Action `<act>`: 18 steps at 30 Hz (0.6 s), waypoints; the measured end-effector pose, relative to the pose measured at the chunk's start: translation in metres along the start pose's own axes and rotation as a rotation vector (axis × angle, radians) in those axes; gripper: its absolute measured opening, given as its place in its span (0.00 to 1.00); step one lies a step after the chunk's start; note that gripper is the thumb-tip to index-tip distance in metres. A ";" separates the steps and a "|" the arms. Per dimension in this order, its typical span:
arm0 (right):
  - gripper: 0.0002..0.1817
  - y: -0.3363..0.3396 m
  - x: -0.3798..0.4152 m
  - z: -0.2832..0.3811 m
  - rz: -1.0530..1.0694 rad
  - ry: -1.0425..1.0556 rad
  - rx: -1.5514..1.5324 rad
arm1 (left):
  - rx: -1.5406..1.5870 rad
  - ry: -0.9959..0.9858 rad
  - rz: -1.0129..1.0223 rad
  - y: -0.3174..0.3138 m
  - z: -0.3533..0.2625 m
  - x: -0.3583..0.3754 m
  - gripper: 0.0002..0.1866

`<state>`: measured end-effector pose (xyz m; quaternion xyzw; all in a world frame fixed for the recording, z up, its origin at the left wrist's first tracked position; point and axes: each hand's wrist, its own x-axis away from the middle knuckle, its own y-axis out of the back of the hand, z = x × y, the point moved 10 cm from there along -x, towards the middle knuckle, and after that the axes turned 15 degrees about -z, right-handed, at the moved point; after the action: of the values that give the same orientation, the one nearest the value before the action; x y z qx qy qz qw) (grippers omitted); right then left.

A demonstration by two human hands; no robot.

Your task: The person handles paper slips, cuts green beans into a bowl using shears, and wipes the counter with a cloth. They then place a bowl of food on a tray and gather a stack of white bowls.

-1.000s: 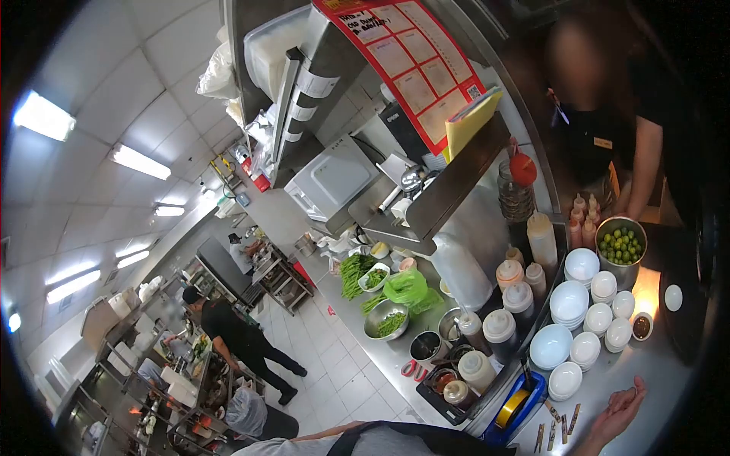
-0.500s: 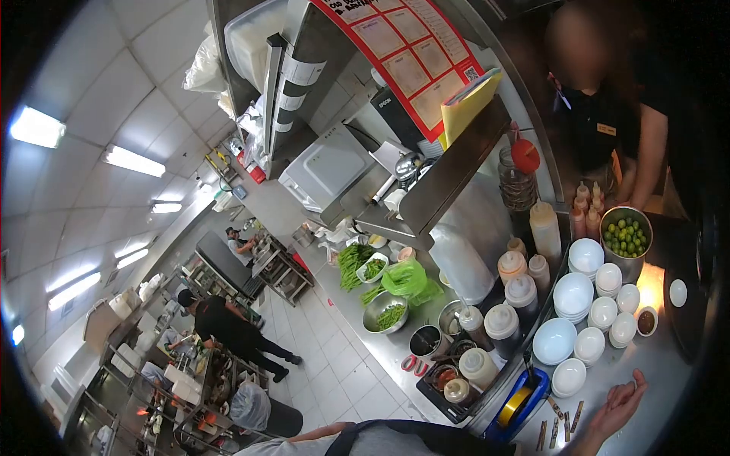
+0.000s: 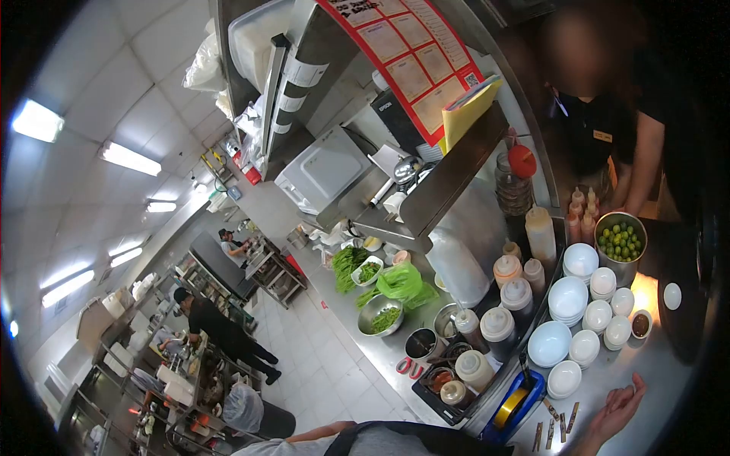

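Note:
My right hand (image 3: 617,410) rests palm up over the steel counter, its fingers loosely curled and apart, with nothing in them. Several wooden clothespins (image 3: 563,427) lie just to its left. A tape dispenser (image 3: 515,410), blue with a yellow roll, stands beyond the clothespins. Above my hand are stacked white bowls (image 3: 564,379) and pale blue bowls (image 3: 549,344). A small cup of brown sauce (image 3: 641,324) sits beside the bowls. Of my left side, only a bit of bare arm (image 3: 325,432) shows at the bottom edge; the left hand is out of view.
A person (image 3: 593,137) stands across the counter by a pot of green fruit (image 3: 621,242). Squeeze bottles (image 3: 499,324) and a black tray (image 3: 439,393) of containers line the counter. Green vegetables (image 3: 350,267) lie farther along. Another person (image 3: 217,327) is in the aisle.
The view has shifted slightly, so the counter items sit a little farther left. The person in the aisle leans farther toward the work counter. My right hand keeps its pose.

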<state>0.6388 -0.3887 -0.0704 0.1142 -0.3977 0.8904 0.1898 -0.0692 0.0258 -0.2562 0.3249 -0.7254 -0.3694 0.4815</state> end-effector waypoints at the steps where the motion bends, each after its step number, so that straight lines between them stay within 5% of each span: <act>1: 0.23 0.000 0.000 0.002 -0.001 0.009 -0.016 | -0.002 -0.011 -0.003 -0.002 0.001 0.001 0.20; 6: 0.22 -0.008 0.010 0.016 0.018 0.024 -0.060 | -0.008 -0.133 -0.018 -0.013 -0.005 -0.001 0.20; 9: 0.19 -0.018 0.021 0.031 0.070 0.091 -0.007 | -0.049 -0.478 -0.139 -0.020 -0.004 -0.006 0.20; 11: 0.18 -0.023 0.027 0.042 0.134 0.168 0.011 | -0.046 -0.014 -0.003 -0.022 0.002 0.007 0.20; 18: 0.16 -0.045 0.067 0.103 0.176 0.356 -0.046 | 0.236 0.255 0.078 -0.080 0.084 0.031 0.27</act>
<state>0.6027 -0.4222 0.0510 -0.0848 -0.3864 0.9004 0.1812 -0.1488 -0.0223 -0.3315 0.3949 -0.7088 -0.2187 0.5421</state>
